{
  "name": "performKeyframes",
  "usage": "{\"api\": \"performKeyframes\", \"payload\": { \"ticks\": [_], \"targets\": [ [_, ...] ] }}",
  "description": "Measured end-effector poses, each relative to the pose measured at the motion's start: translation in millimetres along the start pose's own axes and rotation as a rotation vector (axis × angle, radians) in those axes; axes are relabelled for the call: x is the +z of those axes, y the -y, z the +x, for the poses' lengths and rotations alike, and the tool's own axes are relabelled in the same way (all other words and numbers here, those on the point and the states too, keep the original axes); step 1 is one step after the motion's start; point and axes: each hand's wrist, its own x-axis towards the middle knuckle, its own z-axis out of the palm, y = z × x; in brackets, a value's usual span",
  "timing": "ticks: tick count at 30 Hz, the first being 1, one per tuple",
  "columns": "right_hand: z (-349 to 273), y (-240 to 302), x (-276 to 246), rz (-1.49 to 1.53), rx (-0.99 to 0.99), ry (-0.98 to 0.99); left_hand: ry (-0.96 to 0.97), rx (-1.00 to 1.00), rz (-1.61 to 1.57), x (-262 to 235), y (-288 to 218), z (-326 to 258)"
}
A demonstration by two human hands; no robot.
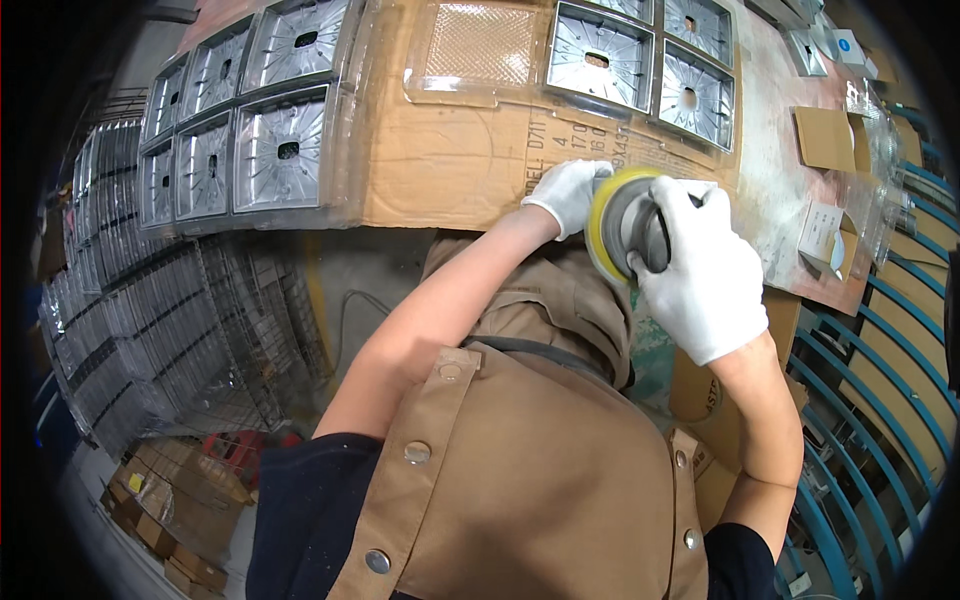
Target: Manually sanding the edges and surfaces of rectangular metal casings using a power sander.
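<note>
"Brown apron closest; where's the yellow-rimmed disc tool?"
"By the tabletop's near edge, right grip curled around it."
"And the left grip?"
"At its rim, partly hidden; I can't tell whether it pinches anything."

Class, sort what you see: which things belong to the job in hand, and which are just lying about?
Likely in the job:
- right hand, holding round tool
- left hand, beside it
- metal squares
- cardboard sheet

Apparently lying about:
- small boxes
- lower-left cartons
</note>
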Motion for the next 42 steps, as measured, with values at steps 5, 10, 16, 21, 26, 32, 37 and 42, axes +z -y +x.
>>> {"api": "performKeyframes", "payload": {
  "ticks": [5,10,16,21,26,32,37,42],
  "targets": [
    [-2.0,5.6,-3.6,-0.033,0.102,0.088,-0.012,0.007,0.054,0.0,-2.3,-2.6],
    [-4.1,-3.9,2.5,0.023,0.025,-0.022,-0.023,0.050,0.059,0.2,-2.6,-3.3],
    [3.6,1.0,0.0,0.023,0.046,0.001,-0.094,0.196,0.101,2.6,-2.2,-1.6],
    [-17.8,-16.4,-7.6,0.022,0.095,0.038,0.010,0.015,0.104,5.4,-1.4,-0.1],
    [-23.5,-50.6,-10.6,0.013,0.194,-0.188,-0.043,0.078,-0.377,35.6,65.1,11.8],
    [9.8,-28.2,7.5,0.031,0.126,-0.190,0.007,0.021,0.094,7.6,-7.6,1.9],
    [17.6,-13.6,3.2,-0.024,0.052,-0.071,-0.054,0.221,0.147,12.5,15.1,1.4],
    [0.1,-46.5,5.5,-0.018,0.159,-0.167,0.007,0.034,0.095,6.9,4.1,-1.4]
  ]
}}
